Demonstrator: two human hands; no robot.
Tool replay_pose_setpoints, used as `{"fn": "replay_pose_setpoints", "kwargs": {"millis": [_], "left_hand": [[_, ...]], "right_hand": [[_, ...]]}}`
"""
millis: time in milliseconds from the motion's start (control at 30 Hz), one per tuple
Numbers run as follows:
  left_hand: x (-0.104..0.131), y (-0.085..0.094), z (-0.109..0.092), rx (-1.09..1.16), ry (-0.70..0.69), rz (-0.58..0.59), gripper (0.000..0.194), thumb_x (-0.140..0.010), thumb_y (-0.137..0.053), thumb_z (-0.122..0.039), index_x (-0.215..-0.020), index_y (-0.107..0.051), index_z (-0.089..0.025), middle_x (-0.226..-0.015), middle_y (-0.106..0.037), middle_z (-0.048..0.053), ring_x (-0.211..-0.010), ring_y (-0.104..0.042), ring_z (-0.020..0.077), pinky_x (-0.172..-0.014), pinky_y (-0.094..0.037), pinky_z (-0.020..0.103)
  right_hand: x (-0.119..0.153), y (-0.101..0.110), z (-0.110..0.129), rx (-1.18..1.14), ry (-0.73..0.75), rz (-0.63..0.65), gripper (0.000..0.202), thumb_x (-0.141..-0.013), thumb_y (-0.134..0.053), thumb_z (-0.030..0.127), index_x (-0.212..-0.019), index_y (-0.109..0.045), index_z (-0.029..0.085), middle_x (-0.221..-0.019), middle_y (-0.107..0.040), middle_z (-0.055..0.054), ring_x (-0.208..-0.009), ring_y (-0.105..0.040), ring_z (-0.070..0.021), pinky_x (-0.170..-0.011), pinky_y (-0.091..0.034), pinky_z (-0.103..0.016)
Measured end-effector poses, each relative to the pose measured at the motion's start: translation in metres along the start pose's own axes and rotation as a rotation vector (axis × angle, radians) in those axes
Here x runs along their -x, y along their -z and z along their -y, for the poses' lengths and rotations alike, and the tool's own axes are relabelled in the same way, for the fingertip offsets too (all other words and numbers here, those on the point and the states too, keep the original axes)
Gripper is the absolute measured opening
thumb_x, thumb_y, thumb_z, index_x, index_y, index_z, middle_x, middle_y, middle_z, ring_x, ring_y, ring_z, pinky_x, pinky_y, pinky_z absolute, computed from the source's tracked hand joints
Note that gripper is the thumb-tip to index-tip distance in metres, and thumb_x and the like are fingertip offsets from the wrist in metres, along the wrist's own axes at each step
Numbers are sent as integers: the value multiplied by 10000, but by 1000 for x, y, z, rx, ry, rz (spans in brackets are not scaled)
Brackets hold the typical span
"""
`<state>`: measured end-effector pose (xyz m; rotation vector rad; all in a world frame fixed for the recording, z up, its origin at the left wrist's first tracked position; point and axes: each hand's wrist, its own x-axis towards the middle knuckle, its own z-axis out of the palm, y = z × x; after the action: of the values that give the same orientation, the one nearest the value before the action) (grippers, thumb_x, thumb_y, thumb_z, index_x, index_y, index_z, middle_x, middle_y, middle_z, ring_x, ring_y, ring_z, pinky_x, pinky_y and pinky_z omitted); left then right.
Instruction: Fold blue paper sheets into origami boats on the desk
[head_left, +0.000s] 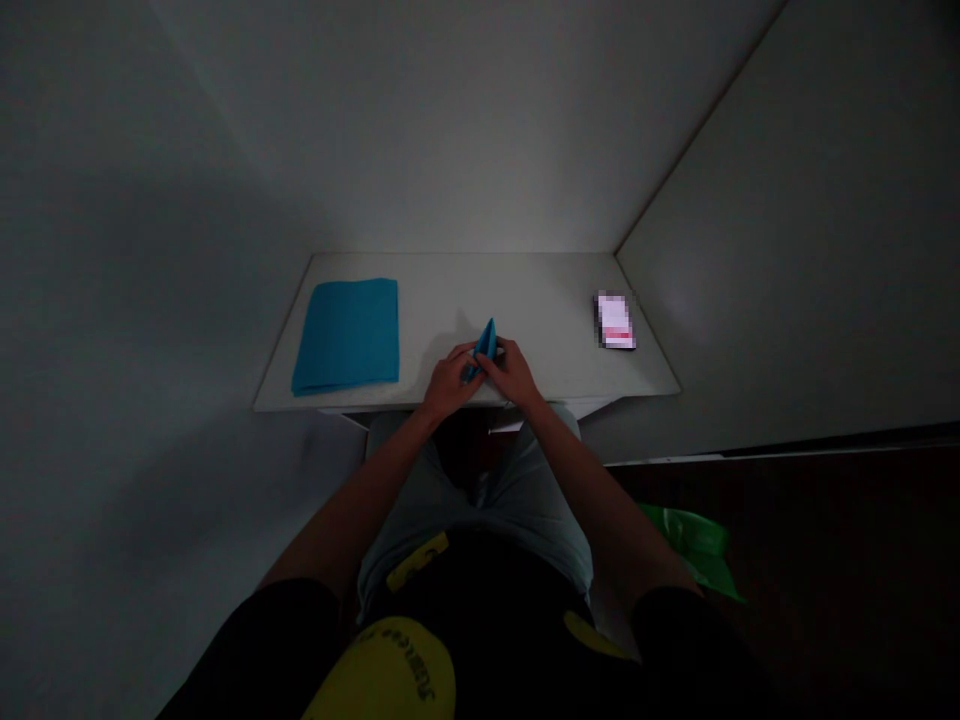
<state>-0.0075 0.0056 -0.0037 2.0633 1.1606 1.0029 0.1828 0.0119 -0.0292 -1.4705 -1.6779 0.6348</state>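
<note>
A small folded blue paper (487,341) stands pointed end up between my hands, near the front edge of the white table (525,290). My left hand (450,383) grips its lower left side, fingers bent around it. On the other side, my right hand (513,371) pinches the paper, with the thumb across its lower part. The fingertips of both hands almost meet at the base, and they hide the bottom of the paper. A stack of flat blue sheets (349,335) lies on the left of the table.
A phone (615,321) with a lit, blurred screen lies at the table's right. Walls rise behind the table and at both sides. On the dark floor at the lower right is a green plastic bag (694,545). My legs are under the table's front edge.
</note>
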Motion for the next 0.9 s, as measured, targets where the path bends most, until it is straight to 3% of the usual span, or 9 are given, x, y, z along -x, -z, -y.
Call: {"fn": "replay_pose_setpoints", "kwargs": {"millis": [200, 300, 400, 500, 667, 767, 900], "left_hand": [[1, -1, 0, 44, 35, -2, 90, -954, -708, -252, -1042, -722, -237, -1421, -716, 112, -1380, -671, 281, -1201, -527, 468], [1, -3, 5, 141, 112, -42, 120, -960, -668, -221, -1079, -682, -234, -1374, -736, 112, -1246, -731, 249, -1108, -580, 437], [0, -4, 10, 274, 219, -104, 322, -976, -655, -223, -1294, -609, -233, -1409, -734, 132, -1015, -782, 205, -948, -630, 394], [-2, -1, 12, 322, 252, -128, 509, -959, -661, -201, -1460, -580, -238, -1478, -709, 141, -1036, -784, 204, -946, -640, 385], [-6, 11, 17, 263, 219, -55, 318, -948, -596, -145, -1172, -808, -222, -1406, -767, 90, -1361, -693, 259, -1169, -570, 460], [-7, 17, 21, 324, 232, -1, 278, -963, -627, -193, -1148, -833, -226, -1397, -782, 84, -1343, -711, 265, -1214, -540, 490], [-8, 15, 28, 425, 292, 33, 329, -874, -830, -331, -1177, -801, -205, -1329, -805, 117, -1184, -772, 273, -1107, -609, 487]], "right_hand": [[2, 6, -8, -78, 121, 82, 559, -1056, -574, 471, -1560, -599, 229, -1391, -713, -150, -1192, -705, -282, -1082, -582, -469], [4, 13, -9, -102, 175, 89, 533, -1069, -537, 429, -1562, -612, 241, -1434, -701, -151, -1272, -677, -285, -1119, -563, -479], [6, 21, -9, -148, 175, 80, 476, -1075, -554, 440, -1512, -660, 284, -1466, -684, -138, -1299, -671, -273, -1105, -575, -456], [5, 25, -13, -193, 159, 55, 383, -1061, -606, 489, -1359, -752, 298, -1462, -683, -135, -1345, -659, -285, -1104, -585, -468], [3, 25, -21, -233, 134, 40, 327, -1035, -645, 508, -1214, -816, 294, -1414, -725, -132, -1322, -693, -303, -1151, -561, -532], [4, 25, -21, -287, 114, 37, 323, -1024, -638, 495, -1191, -831, 298, -1397, -754, -108, -1314, -708, -288, -1184, -540, -522], [6, 26, -19, -306, 124, 56, 335, -1019, -606, 494, -1132, -842, 285, -1382, -767, -100, -1299, -717, -273, -1163, -556, -483]]}}
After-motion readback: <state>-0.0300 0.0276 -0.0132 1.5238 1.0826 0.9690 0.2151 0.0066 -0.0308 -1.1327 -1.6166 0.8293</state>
